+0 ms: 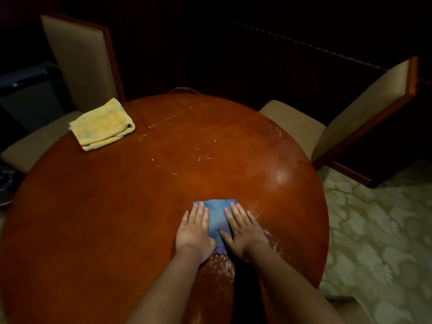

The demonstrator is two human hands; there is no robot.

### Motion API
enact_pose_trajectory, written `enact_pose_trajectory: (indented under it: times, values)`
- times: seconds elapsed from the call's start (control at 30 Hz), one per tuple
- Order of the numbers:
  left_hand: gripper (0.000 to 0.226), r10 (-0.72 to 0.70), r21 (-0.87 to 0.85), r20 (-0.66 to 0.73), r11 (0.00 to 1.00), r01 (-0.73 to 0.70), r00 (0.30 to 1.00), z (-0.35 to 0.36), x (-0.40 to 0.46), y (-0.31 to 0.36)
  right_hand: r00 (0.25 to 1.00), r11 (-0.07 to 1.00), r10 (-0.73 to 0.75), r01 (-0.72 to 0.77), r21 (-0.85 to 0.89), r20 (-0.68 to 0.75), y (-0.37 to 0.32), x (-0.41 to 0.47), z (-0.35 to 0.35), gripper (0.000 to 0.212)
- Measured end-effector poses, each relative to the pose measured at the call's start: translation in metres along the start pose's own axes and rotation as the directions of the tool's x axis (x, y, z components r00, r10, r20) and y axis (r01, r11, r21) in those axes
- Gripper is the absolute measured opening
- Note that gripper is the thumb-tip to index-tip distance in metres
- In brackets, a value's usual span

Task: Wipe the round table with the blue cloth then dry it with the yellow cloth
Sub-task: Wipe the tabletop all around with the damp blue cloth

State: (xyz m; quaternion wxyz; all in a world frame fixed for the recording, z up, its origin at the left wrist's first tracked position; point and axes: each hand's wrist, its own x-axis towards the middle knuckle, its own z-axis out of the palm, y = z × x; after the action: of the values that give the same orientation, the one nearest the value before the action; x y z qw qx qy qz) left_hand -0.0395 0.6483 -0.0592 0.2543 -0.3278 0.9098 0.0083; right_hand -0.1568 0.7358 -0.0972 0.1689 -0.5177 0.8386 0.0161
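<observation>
The round wooden table (117, 218) fills most of the view. A folded blue cloth (216, 213) lies flat on its near middle part. My left hand (195, 230) presses on the cloth's left side with straight fingers. My right hand (243, 230) presses on its right side, fingers also straight. A folded yellow cloth (101, 125) lies at the table's far left edge, apart from both hands. Small blue lint specks and pale scratches (201, 155) mark the tabletop beyond the blue cloth.
A tall beige chair (79, 59) stands behind the yellow cloth at the far left. Another beige chair (364, 113) stands at the right. Patterned pale carpet (378, 242) lies to the right of the table. A dark bin (28, 94) is at the left.
</observation>
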Motion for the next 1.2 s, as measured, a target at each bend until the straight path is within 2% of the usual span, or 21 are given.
enact_pose_trajectory:
  times: [0.07, 0.13, 0.17, 0.33, 0.47, 0.53, 0.67, 0.77, 0.83, 0.93, 1.2]
  values:
    - [0.073, -0.003, -0.013, 0.011, 1.000, 0.004, 1.000, -0.005, 0.006, 0.004, 1.000, 0.999, -0.002, 0.003, -0.040, 0.013, 0.008, 0.003, -0.012, 0.091]
    - [0.074, 0.006, -0.008, 0.009, 1.000, -0.006, 1.000, -0.014, 0.018, 0.011, 0.997, 0.996, -0.067, 0.069, -0.054, 0.036, 0.024, 0.011, -0.018, 0.107]
    - [0.074, 0.013, -0.003, 0.007, 1.000, -0.013, 1.000, -0.019, 0.026, 0.016, 0.996, 0.997, -0.061, 0.064, -0.054, 0.058, 0.032, 0.014, -0.022, 0.107]
    - [0.074, 0.031, 0.055, -0.005, 0.998, -0.030, 1.000, -0.048, 0.076, 0.044, 0.999, 0.997, -0.018, 0.022, -0.070, 0.051, 0.079, 0.049, -0.038, 0.087]
    - [0.075, 0.053, 0.119, -0.041, 0.992, -0.048, 0.998, -0.071, 0.126, 0.062, 1.000, 0.998, 0.006, -0.005, -0.057, 0.023, 0.113, 0.084, -0.054, 0.090]
    - [0.075, 0.067, 0.153, -0.059, 0.987, -0.057, 0.996, -0.085, 0.155, 0.069, 0.999, 0.998, 0.032, -0.031, -0.059, 0.007, 0.131, 0.106, -0.062, 0.086]
    - [0.074, 0.053, 0.147, -0.061, 0.988, -0.043, 0.997, -0.115, 0.209, 0.078, 0.999, 0.996, 0.032, -0.031, -0.089, 0.014, 0.166, 0.160, -0.080, 0.091]
    - [0.073, 0.024, 0.132, -0.053, 0.991, -0.016, 0.998, -0.128, 0.236, 0.079, 0.999, 0.994, 0.005, -0.001, -0.105, 0.044, 0.181, 0.191, -0.094, 0.075]
    - [0.073, 0.016, 0.118, -0.048, 0.993, -0.010, 0.999, -0.131, 0.242, 0.077, 0.997, 0.996, -0.009, 0.016, -0.092, 0.075, 0.184, 0.198, -0.099, 0.067]
    - [0.073, 0.011, 0.114, -0.042, 0.994, -0.006, 0.999, -0.132, 0.235, 0.077, 0.996, 0.997, -0.007, 0.013, -0.075, 0.085, 0.182, 0.191, -0.099, 0.065]
    - [0.075, 0.030, 0.098, -0.028, 0.995, -0.028, 0.999, -0.096, 0.157, 0.095, 0.996, 0.999, -0.004, 0.007, -0.038, 0.087, 0.162, 0.108, -0.071, 0.072]
